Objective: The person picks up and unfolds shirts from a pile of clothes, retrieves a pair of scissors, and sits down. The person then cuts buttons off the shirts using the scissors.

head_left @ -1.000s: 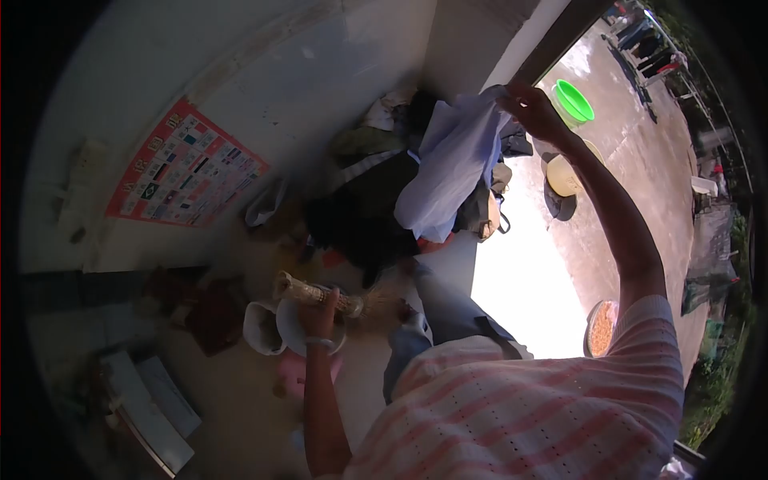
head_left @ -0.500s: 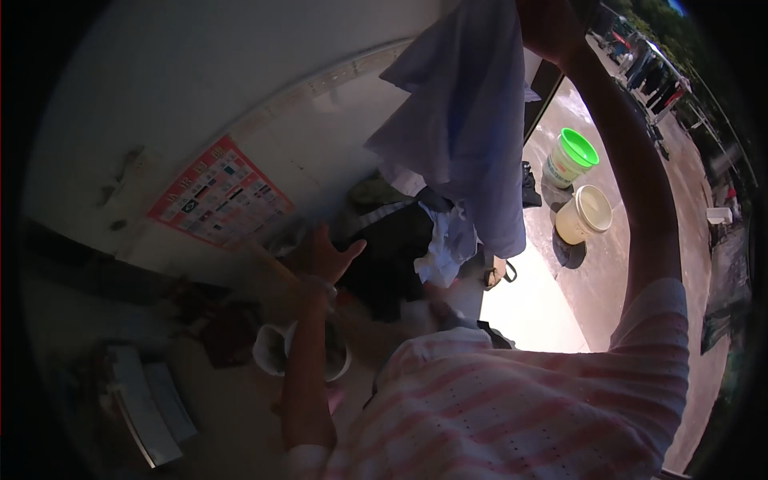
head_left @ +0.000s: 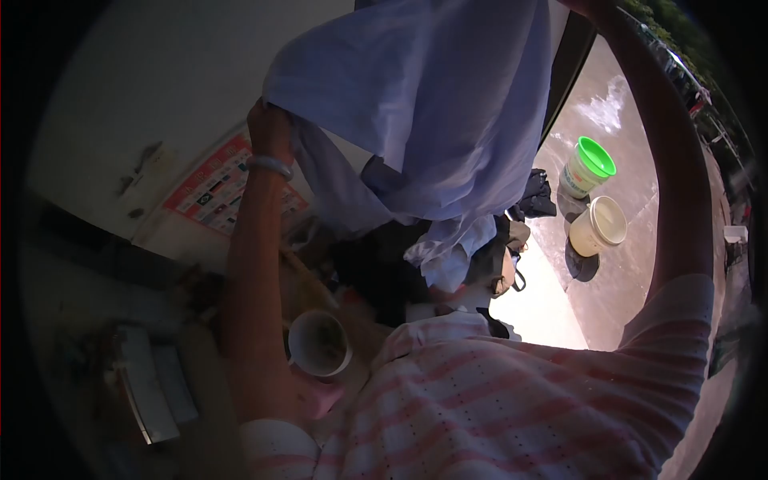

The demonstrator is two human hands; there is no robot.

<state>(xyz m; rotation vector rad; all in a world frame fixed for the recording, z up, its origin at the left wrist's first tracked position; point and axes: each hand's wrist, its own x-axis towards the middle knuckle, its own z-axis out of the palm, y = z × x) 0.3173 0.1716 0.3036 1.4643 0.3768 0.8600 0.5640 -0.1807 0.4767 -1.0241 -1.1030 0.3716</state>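
Head view: left hand [head_left: 270, 132] pinches broad, thin pale-blue cloth [head_left: 424, 104] at edge; right hand [head_left: 584, 5] cut off, fingers' state unclear. Likely light, limp; best held by edges.

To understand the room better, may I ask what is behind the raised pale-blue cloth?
Behind the cloth, a patch of pale wall shows through a gap; dark fabric appears below its edge. The rest is covered and cannot be seen.

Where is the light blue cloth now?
At the top centre of the head view, the light blue cloth hangs between the left hand, at its left edge, and the right hand, at the picture's top edge.
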